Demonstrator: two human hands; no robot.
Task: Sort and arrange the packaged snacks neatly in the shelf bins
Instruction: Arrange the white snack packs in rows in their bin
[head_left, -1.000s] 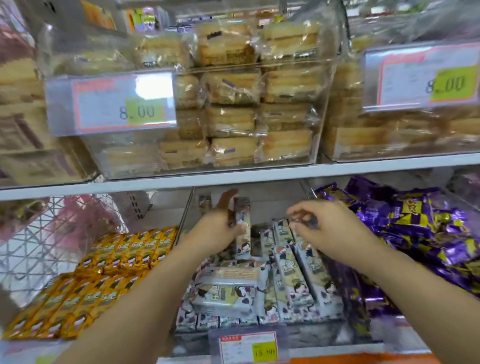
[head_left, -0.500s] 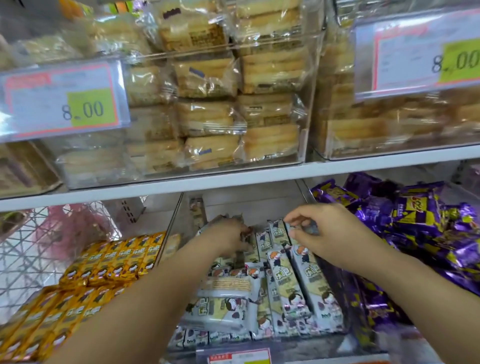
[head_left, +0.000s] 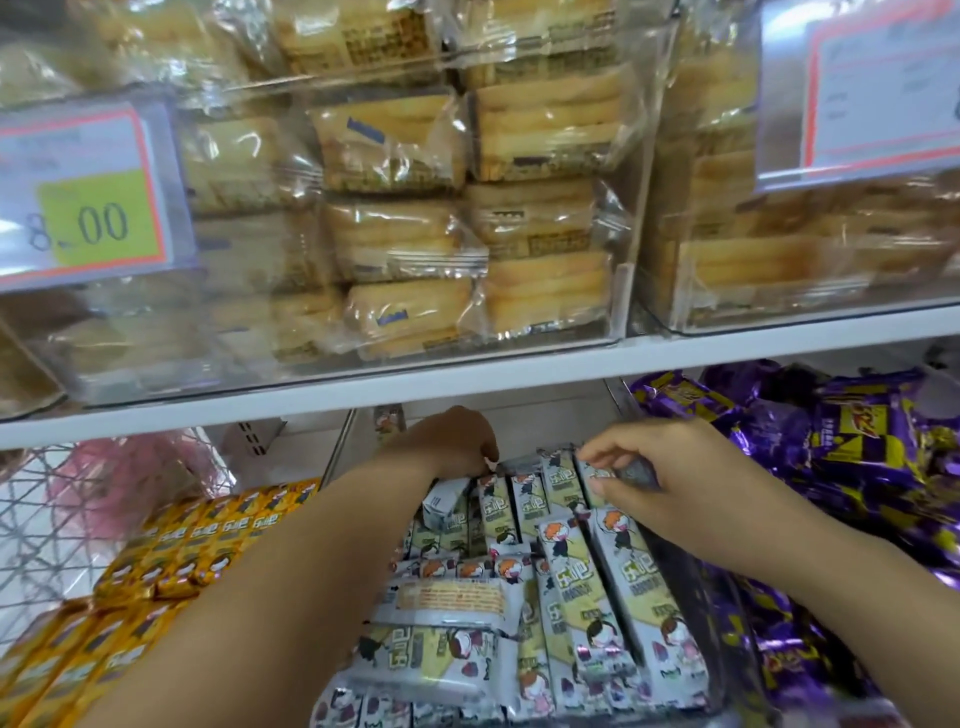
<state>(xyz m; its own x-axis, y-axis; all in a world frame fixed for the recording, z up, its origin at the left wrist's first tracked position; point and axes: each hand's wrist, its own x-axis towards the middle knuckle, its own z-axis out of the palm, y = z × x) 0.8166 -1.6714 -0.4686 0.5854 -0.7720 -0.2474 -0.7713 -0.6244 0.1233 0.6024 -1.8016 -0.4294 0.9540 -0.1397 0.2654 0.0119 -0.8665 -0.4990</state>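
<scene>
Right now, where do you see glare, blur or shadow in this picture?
Head view: glare streaks on the clear cake wrappers; the left price label is blurred; the white snack packs are sharpest; the left hand lies in shadow under the shelf.

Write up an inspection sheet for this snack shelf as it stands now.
Surface: white shelf board runs above the lower bins; bin floors are hidden by stock.
Job's things: white-and-green packs stand in rows in the middle bin; orange packs are on the left, purple packs on the right.
Clutter: one crosswise pack lies label-up across the front rows.
Grips: left hand is at the back row, fingers hidden; right hand pinches a pack's top end.
Cables: nothing seen.
Surroundings: bread packs sit in clear bins on the upper shelf, with a price tag reading 8.00; wire basket is at far left.
</scene>
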